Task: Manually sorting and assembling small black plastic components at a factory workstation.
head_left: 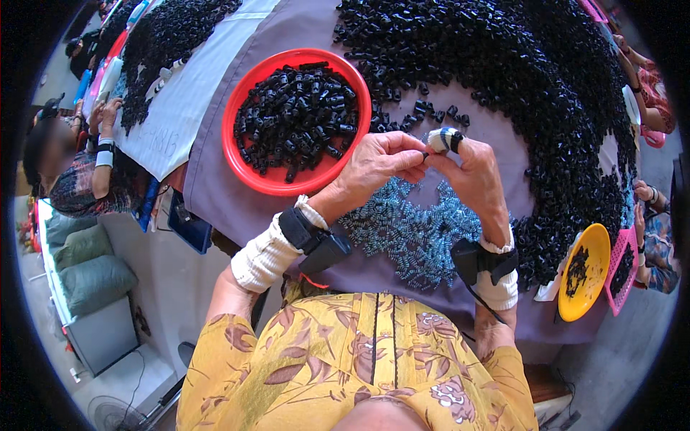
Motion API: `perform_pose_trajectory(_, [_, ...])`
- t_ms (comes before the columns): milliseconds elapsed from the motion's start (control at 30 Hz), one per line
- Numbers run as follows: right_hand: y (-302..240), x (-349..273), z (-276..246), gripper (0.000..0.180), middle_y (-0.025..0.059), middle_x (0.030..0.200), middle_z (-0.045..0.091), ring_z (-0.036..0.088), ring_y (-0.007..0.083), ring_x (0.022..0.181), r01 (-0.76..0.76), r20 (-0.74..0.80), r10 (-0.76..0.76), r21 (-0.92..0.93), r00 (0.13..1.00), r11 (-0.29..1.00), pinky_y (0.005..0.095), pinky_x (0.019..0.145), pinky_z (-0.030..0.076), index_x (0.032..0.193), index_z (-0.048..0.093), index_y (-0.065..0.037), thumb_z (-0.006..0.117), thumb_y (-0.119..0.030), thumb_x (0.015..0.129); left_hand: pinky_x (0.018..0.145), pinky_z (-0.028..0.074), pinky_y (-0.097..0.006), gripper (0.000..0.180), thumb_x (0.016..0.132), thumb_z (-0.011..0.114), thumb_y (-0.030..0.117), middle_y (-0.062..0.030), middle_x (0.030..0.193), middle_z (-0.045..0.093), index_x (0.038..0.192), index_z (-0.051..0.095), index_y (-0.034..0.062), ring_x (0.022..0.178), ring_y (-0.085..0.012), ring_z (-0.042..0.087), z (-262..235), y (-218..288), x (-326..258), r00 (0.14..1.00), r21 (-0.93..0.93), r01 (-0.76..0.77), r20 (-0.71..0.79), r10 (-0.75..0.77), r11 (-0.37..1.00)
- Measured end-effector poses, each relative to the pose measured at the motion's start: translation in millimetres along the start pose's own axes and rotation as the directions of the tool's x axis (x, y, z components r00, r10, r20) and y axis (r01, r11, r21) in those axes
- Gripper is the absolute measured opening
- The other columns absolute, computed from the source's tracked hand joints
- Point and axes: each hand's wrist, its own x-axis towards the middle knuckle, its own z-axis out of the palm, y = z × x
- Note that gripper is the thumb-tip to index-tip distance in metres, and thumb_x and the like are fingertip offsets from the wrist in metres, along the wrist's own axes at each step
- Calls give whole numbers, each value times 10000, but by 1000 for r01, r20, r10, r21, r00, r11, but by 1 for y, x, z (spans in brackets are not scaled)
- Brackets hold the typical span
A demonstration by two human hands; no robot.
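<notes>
Both hands, left and right, pinch a small black part together mid-assembly; next likely needs a spring from the pile.

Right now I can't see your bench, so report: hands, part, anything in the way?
Left hand and right hand pinch a small black plastic part together. Round red plastic bowl of black parts at left. Heap of small blue-grey metal springs below hands.

Layout about the 2 hands: left hand and right hand meet above the spring pile. Behind-left, a bowl of parts; behind and right, the loose parts heap; far right, a dish.
</notes>
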Motion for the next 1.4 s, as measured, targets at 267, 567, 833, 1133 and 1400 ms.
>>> perform_pose_trajectory(267, [3,-8,-2,207,150,732,635,628,277,650,-23,65,23,4,998,1000,331,577,488,902,608,13,679,-52,718,693,524,-256,215,882,589,138,-70,867,650,1035,601,-12,747,-120,632,5,-3,-2,999,22,20,32,-20,1000])
perform_pose_trajectory(567, [9,-13,-3,211,104,747,661,653,178,675,-93,86,81,154,993,984,283,614,518,940,597,5,667,-21,742,726,510,-247,231,873,606,143,-59,879,650,1049,600,-7,786,-106,621,4,-7,-3,989,43,35,141,-41,998])
perform_pose_trajectory(833, [25,-5,-9,152,109,711,634,618,150,659,-139,-42,142,69,989,988,293,579,467,858,624,-1,685,-105,766,732,531,-278,203,865,590,98,-98,877,657,1033,594,-16,777,-149,640,-5,1,-5,1000,-57,15,-3,-15,998])
perform_pose_trajectory(1133, [59,39,21,138,159,744,591,594,343,721,24,-29,-39,-385,999,922,426,623,458,724,585,-4,581,-125,790,715,547,-299,194,877,584,105,-112,895,651,1039,582,-3,773,-175,647,-20,2,-2,991,-92,7,-133,-19,996])
perform_pose_trajectory(1400, [52,43,17,121,145,759,617,603,317,756,119,90,-81,-578,993,807,422,648,459,732,608,-25,608,-144,755,708,545,-288,204,880,584,113,-106,894,652,1051,580,2,772,-166,645,-21,4,0,991,-113,20,-128,-35,993])
